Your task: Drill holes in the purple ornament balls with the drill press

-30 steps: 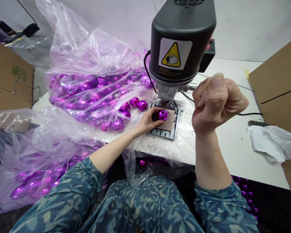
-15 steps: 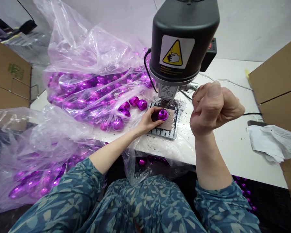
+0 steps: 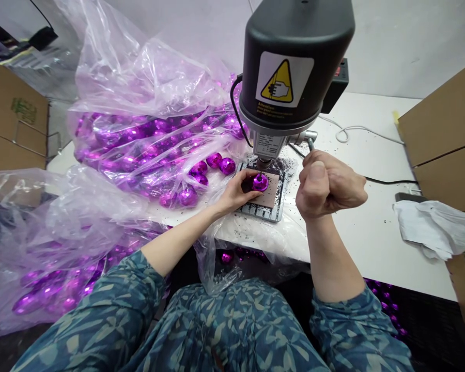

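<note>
So a shiny purple ball is being pinched by the left hand, thumb and fingers parted just about its width, right on the tan board under the drill press. The lever is gripped by the right hand, fingers curled tight. More balls are piled by the plastic bag, off to the left.

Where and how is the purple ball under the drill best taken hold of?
Probably grip the purple ball by its curved sides, coming from the left, as the left hand does: thumb on the near side, fingers on the far. It is round, and the drill stands over it, so gripping the top looks unsafe.
</note>
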The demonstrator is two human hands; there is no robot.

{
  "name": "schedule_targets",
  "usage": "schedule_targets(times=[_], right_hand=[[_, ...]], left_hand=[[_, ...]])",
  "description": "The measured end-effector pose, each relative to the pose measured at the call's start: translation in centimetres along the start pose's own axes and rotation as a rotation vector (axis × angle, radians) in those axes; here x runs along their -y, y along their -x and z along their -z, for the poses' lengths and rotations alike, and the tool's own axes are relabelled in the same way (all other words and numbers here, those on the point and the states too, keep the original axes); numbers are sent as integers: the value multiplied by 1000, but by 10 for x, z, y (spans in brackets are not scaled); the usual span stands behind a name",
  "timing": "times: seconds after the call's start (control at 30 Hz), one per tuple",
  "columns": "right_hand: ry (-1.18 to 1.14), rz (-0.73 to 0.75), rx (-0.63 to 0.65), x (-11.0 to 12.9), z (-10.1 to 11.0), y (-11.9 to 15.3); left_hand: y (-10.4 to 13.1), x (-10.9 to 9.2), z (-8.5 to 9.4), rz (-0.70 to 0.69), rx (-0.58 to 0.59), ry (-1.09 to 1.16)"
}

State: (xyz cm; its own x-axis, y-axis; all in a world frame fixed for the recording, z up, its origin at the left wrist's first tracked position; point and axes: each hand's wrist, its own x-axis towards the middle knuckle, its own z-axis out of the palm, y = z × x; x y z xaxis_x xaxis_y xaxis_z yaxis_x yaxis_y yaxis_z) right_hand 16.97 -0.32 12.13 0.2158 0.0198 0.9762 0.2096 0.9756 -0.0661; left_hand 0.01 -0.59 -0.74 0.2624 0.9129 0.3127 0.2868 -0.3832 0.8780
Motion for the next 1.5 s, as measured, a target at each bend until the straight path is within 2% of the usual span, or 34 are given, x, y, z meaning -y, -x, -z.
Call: schedule_targets(times=[0.37, 0.47, 0.57, 0.7, 0.77, 0.83, 0.87, 0.9, 0.93, 0.97, 1.03, 1.07, 1.13, 1.2, 1.23, 1.3, 1.37, 1.4, 1.43, 1.5], right_hand=[[-50, 113, 78, -4, 7, 6], [-60, 101, 93, -2, 7, 6], [-34, -21, 51, 2, 2, -8], [32, -261, -27, 8, -11, -42], [52, -383, -28, 9, -16, -56], [54, -437, -21, 10, -17, -62], [51, -442, -15, 10, -17, -63], [49, -441, -10, 10, -17, -63], [49, -437, -8, 9, -17, -62], [49, -429, -6, 9, -17, -61], [49, -408, -19, 9, -17, -60], [51, -401, -26, 8, -17, -59], [45, -394, -35, 8, -18, -59], [42, -398, -37, 9, -18, -59], [42, -402, -45, 9, -18, -58], [34, -408, -63, 9, -18, -57], [15, -410, -81, 9, -18, -56], [5, -410, -85, 9, -18, -56], [3, -408, -84, 10, -18, -56], [26, -414, -72, 10, -18, -56]], left_hand=[[-1, 3, -1, 6, -7, -17], [-1, 2, -2, 1, -8, -8], [-3, 2, -2, -4, -9, -9], [-2, -1, -2, 39, -33, -43], [5, -9, 1, 63, -100, -77], [19, -24, 8, 43, -139, -108], [29, -34, 13, 6, -105, -108], [40, -44, 17, -47, -14, -101], [52, -55, 22, -109, 136, -87], [65, -65, 26, -157, 336, -95], [88, -80, 32, -221, 701, -224], [96, -84, 34, -234, 830, -314], [104, -84, 37, -241, 939, -412], [96, -75, 43, -211, 869, -336], [86, -69, 48, -184, 763, -278], [57, -51, 58, -109, 443, -244], [23, -30, 67, -26, 95, -369], [7, -19, 71, 17, -20, -454], [-7, -8, 73, 57, -64, -515], [-28, 10, 75, 103, -36, -560]])
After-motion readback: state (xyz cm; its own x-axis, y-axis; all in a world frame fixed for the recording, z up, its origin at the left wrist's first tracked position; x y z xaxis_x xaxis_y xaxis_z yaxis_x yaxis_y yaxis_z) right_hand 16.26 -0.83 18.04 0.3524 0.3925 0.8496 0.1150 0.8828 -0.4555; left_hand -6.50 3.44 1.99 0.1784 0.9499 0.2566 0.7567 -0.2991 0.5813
